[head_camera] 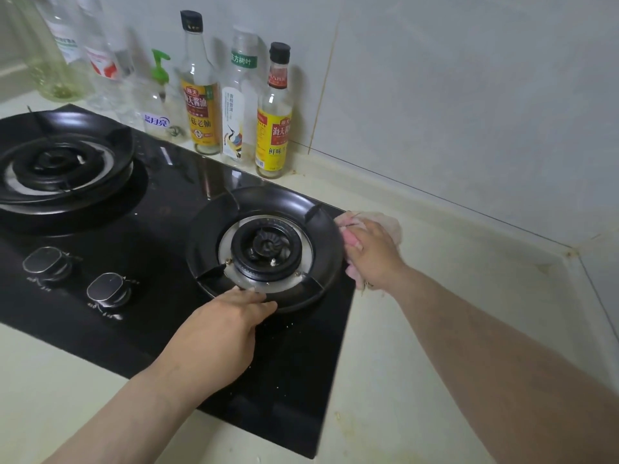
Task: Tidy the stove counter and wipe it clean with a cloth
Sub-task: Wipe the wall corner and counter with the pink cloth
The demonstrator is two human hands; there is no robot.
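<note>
A black glass gas stove (160, 209) is set into a pale counter (418, 346). My left hand (221, 333) holds the near rim of the right burner's black ring (207, 226), fingers curled over its edge. My right hand (371, 252) presses a crumpled pink cloth (388, 226) down at the stove's right edge, just beside that ring. Small white crumbs dot the glass in front of the ring.
Along the back wall stands a row of bottles: two soy sauce bottles (201, 105) (273, 128), a clear one with a white label (234, 112), a green-pump soap bottle (157, 95). The left burner (63, 162) and two knobs (47, 262) (107, 289) lie to the left.
</note>
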